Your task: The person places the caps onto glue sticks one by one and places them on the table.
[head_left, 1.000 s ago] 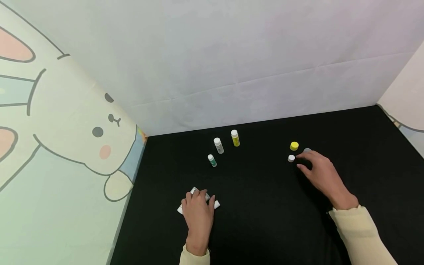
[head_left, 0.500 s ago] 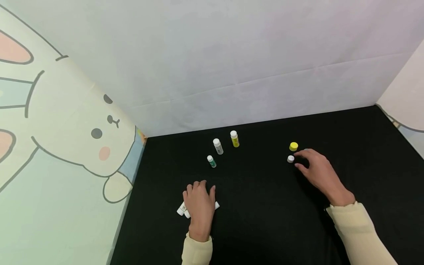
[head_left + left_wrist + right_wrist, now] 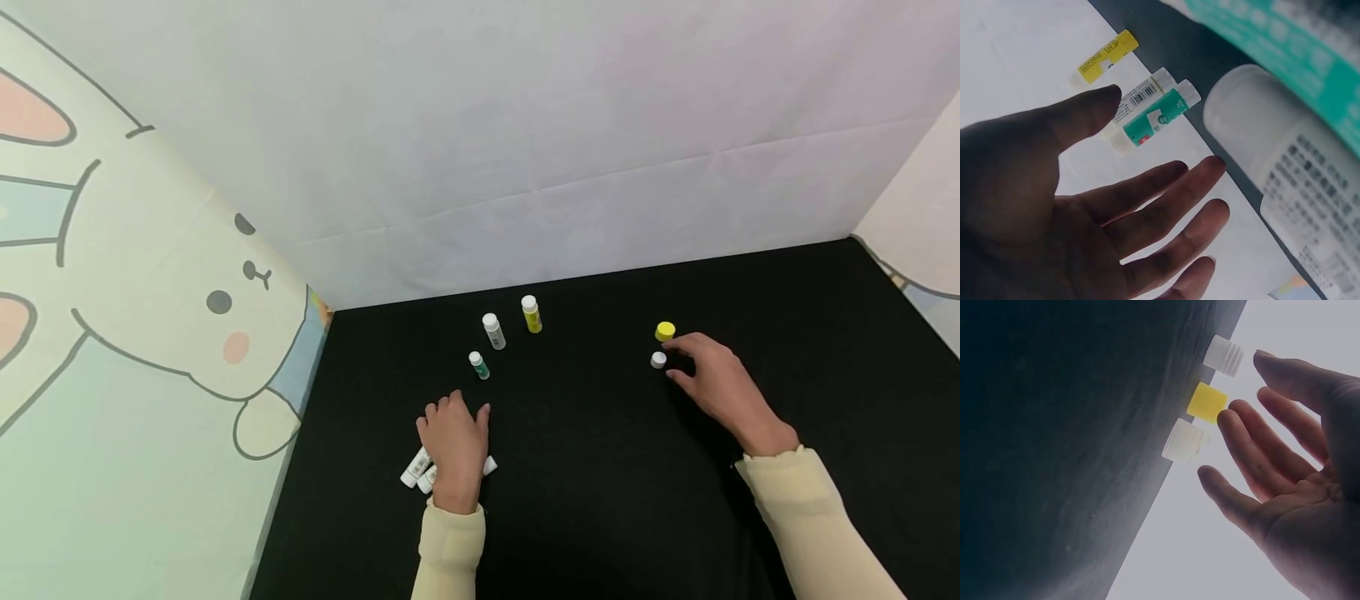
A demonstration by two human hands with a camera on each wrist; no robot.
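Left hand (image 3: 456, 442), lower centre: spread, empty | right hand (image 3: 720, 385), centre right: fingers parted, empty | green bottle (image 3: 481, 367), mid-frame: likely light, stiff; grip mid-body

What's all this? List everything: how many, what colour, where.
Yellow tube: 1, yellow and white, standing, back
White tube: 1, white, standing, beside it
Green tube: 1, green and white, standing, nearer
Lying tubes: at least 3, white and green, front
Yellow cap: 1, yellow, right
Pale caps: 2, whitish, beside it
Tabletop: 1, black, underneath
Wall: 1, pale, back
Panels: 2, pastel, sides
Sleeves: 2, cream, front
Left hand: 1, bare, near lying tubes
Right hand: 1, bare, by caps
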